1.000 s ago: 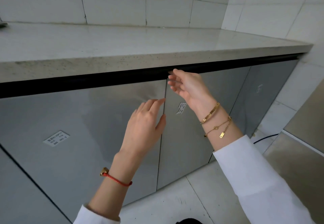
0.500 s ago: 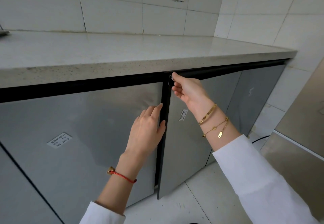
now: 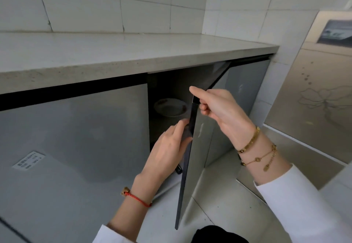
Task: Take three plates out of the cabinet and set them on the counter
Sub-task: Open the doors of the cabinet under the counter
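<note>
Cabinet door [image 3: 198, 147] swung open, right hand [image 3: 221, 113] pinching its top corner, left hand [image 3: 167, 147] at its edge. Plates [image 3: 170, 107] stacked inside, bench [image 3: 114, 52] above.

**Stone, gloss and glaze**

The pale speckled stone counter [image 3: 114, 56] looks matt and slightly grainy along its edge. The grey cabinet door [image 3: 198, 147] is smooth and glossy, like lacquered glass. White wall tiles [image 3: 85, 12] shine glazed. A white ceramic-looking plate [image 3: 169, 107] inside appears smooth.
</note>
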A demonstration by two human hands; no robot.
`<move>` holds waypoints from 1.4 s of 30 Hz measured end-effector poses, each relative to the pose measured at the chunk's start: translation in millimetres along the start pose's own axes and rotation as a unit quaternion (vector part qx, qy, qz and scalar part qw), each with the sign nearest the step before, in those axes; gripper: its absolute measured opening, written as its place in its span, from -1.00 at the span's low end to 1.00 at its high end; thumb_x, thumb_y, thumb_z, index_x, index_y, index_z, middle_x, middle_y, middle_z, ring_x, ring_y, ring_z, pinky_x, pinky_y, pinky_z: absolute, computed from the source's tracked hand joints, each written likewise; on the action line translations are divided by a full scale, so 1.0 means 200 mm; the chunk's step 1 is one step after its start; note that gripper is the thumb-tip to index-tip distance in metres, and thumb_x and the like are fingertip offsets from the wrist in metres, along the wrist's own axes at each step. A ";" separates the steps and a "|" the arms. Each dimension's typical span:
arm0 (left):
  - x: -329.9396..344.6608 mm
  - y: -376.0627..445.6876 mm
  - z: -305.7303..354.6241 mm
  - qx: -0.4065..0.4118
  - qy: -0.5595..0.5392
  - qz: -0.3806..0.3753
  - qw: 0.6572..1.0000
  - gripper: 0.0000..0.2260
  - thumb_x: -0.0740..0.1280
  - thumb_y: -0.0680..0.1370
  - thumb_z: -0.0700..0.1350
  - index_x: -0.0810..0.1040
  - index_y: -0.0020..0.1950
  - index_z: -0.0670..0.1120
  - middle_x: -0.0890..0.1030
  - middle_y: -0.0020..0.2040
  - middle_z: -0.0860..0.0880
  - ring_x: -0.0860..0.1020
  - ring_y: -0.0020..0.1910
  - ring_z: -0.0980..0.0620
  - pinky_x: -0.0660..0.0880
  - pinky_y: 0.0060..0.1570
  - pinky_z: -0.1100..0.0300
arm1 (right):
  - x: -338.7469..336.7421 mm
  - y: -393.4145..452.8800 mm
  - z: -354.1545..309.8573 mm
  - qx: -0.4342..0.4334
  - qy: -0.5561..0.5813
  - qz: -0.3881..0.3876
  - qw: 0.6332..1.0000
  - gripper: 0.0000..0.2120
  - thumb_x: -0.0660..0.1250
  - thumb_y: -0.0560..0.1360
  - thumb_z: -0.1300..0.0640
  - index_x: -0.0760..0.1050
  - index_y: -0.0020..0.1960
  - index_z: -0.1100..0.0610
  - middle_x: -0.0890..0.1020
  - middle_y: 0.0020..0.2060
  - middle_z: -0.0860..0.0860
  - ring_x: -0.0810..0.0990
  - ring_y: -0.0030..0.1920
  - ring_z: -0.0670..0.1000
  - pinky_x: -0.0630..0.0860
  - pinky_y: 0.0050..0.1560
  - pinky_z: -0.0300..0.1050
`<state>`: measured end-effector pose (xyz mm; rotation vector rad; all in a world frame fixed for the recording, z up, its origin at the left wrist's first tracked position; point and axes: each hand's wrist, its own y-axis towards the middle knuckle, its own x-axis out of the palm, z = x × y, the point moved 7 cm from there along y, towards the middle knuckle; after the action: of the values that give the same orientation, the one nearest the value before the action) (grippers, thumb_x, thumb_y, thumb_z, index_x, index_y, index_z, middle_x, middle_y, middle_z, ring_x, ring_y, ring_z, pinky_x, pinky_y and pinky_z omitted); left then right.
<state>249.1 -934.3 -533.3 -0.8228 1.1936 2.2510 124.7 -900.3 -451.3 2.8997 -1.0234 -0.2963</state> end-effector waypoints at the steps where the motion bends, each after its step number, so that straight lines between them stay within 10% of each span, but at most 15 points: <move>1: 0.02 0.00 0.03 0.007 -0.009 -0.007 1.000 -0.64 0.22 0.62 -0.04 0.24 0.39 0.01 0.55 0.21 -0.05 0.54 0.16 -0.02 0.54 0.08 0.01 | -0.04 -0.02 0.00 -0.001 -0.006 0.004 1.000 -0.66 0.47 0.37 -0.10 0.42 -0.36 0.08 0.40 -0.60 -0.13 0.41 -0.44 -0.10 0.48 -0.10 -0.13; 13: 0.22 0.03 0.31 0.084 -0.066 -0.011 0.994 -0.69 0.30 0.58 -0.05 0.25 0.25 -0.01 0.60 0.19 0.01 0.61 0.09 0.01 0.60 0.00 0.07 | -0.42 -0.17 -0.03 -0.051 -0.196 0.077 0.976 -0.61 0.36 0.41 -0.11 0.42 -0.33 0.20 0.40 -0.42 0.16 0.40 -0.41 0.02 0.42 -0.22 -0.12; 18: 0.34 0.07 0.43 0.106 -0.070 0.003 0.992 -0.55 0.34 0.55 -0.01 0.28 0.38 0.02 0.59 0.22 0.05 0.59 0.14 0.04 0.58 0.10 0.13 | -0.62 -0.28 -0.10 -0.170 -0.341 0.203 0.902 -0.66 0.36 0.40 -0.10 0.58 0.10 0.05 0.61 -0.17 -0.13 0.56 -0.20 -0.17 0.41 -0.17 -0.39; 24: 0.45 0.10 0.62 0.142 -0.056 0.059 0.987 -0.53 0.41 0.49 -0.01 0.43 0.37 -0.06 0.60 0.22 0.01 0.53 0.22 0.06 0.48 0.20 0.17 | -0.75 -0.35 -0.11 -0.275 -0.463 0.163 0.826 -0.67 0.21 0.56 0.07 0.48 0.30 0.05 0.57 0.19 -0.10 0.45 0.23 -0.07 0.39 0.28 -0.10; 30: 0.62 0.16 0.77 0.170 -0.063 0.054 0.982 -0.50 0.36 0.54 -0.01 0.39 0.43 -0.12 0.50 0.37 -0.01 0.47 0.35 0.04 0.45 0.31 0.07 | -0.93 -0.34 -0.06 -0.294 -0.548 0.157 0.767 -0.67 0.15 0.61 0.12 0.43 0.35 0.08 0.56 0.22 -0.07 0.41 0.29 0.01 0.38 0.29 0.03; 42: 1.09 0.38 1.00 0.220 -0.029 -0.109 0.969 -0.36 0.10 0.63 0.08 -0.21 0.58 0.04 -0.14 0.61 0.08 -0.16 0.58 0.07 0.00 0.56 -0.06 | -1.40 -0.17 0.06 -0.268 -0.575 0.204 0.746 -0.63 0.12 0.58 0.30 0.44 0.36 0.14 0.57 0.26 0.01 0.35 0.39 0.13 0.33 0.34 0.17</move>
<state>-12.4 -777.8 -550.4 -0.6670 1.4247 1.7309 -70.6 -698.2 -420.7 1.6859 -1.2650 -2.0515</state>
